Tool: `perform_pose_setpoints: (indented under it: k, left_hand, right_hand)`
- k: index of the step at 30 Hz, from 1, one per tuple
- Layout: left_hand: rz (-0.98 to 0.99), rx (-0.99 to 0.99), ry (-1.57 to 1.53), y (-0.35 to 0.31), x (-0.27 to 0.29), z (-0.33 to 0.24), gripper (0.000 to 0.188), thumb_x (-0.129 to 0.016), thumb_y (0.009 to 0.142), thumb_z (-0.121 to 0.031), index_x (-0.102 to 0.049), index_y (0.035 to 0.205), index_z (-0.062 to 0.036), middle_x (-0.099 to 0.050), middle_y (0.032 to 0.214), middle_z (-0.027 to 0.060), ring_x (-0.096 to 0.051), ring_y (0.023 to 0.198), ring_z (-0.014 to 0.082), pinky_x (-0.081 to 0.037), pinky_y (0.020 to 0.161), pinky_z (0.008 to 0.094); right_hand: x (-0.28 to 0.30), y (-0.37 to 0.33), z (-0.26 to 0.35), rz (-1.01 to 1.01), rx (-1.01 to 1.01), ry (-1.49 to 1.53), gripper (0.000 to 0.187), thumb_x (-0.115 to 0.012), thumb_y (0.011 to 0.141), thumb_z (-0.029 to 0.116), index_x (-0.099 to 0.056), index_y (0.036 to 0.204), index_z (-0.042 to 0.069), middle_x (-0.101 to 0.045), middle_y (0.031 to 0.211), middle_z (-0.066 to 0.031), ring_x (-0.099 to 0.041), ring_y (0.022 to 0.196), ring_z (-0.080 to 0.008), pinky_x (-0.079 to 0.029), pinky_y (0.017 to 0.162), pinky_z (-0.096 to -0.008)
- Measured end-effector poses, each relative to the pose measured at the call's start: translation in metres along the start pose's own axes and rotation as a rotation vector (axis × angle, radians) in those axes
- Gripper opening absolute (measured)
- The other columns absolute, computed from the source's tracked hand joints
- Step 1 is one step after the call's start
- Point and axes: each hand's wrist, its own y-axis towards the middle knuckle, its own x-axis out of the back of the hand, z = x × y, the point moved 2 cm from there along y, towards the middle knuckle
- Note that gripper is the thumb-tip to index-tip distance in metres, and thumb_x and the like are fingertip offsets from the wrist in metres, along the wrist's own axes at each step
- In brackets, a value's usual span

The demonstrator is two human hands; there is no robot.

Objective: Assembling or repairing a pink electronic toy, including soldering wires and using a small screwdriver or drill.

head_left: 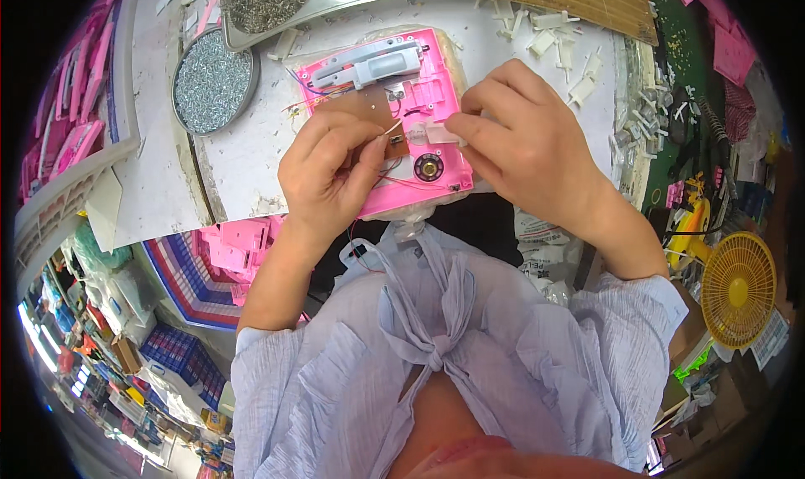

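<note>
My left hand (pixel 331 173) pinches a small brown circuit board (pixel 369 114) by its lower edge, thin wires trailing off it. My right hand (pixel 520 139) grips a little clear plastic piece (pixel 436 132) between thumb and fingertips, just at 3 o'clock of the board. Both sit over the open pink plastic housing (pixel 419 101), which lies on the worktop (pixel 251 148) straight ahead of me. I judge it best to keep the board flat and the wires free of the round speaker (pixel 428 168) at 6 o'clock. A grey part (pixel 377 62) sits at the housing's 12 o'clock; a round tray of screws (pixel 214 80) lies at 10 o'clock.
</note>
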Motion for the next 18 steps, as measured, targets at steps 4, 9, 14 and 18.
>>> perform_pose_setpoints:
  k: [4,9,14,18]
  left_hand:
    - [0.008,-0.042,-0.016,0.001,-0.001,0.002,0.019,-0.078,0.079,0.006,-0.071,0.094,-0.0022,-0.067,0.087,0.0080,-0.060,0.065,0.0150,-0.046,0.054,0.0268]
    - [0.011,-0.050,-0.023,-0.004,-0.006,0.004,0.020,-0.078,0.078,0.005,-0.070,0.094,-0.0032,-0.067,0.088,0.0092,-0.062,0.066,0.0191,-0.049,0.055,0.0295]
    - [0.050,-0.115,0.049,-0.002,-0.009,0.002,0.026,-0.078,0.074,0.005,-0.071,0.097,-0.0055,-0.065,0.094,0.0079,-0.065,0.074,0.0229,-0.052,0.060,0.0332]
    - [0.011,-0.249,0.097,-0.004,-0.010,0.001,0.033,-0.079,0.071,-0.001,-0.074,0.103,-0.0088,-0.061,0.102,0.0065,-0.063,0.087,0.0259,-0.051,0.070,0.0373]
  right_hand:
    - [0.002,0.012,0.003,0.046,0.128,-0.044,0.033,-0.078,0.062,0.000,-0.071,0.094,0.003,-0.064,0.093,-0.0066,-0.060,0.088,-0.0276,-0.053,0.073,-0.0364]
    - [-0.008,0.012,-0.017,-0.015,0.172,0.181,0.033,-0.080,0.065,0.001,-0.071,0.097,0.004,-0.065,0.093,-0.0081,-0.062,0.090,-0.0282,-0.054,0.072,-0.0368]
    - [-0.030,-0.002,-0.031,-0.097,0.114,0.304,0.030,-0.080,0.069,0.001,-0.071,0.097,0.004,-0.065,0.094,-0.0078,-0.062,0.091,-0.0297,-0.055,0.073,-0.0379]
    - [-0.029,0.004,-0.017,0.000,0.038,0.191,0.026,-0.080,0.069,0.003,-0.071,0.093,0.004,-0.065,0.093,-0.0067,-0.062,0.091,-0.0301,-0.054,0.074,-0.0370]
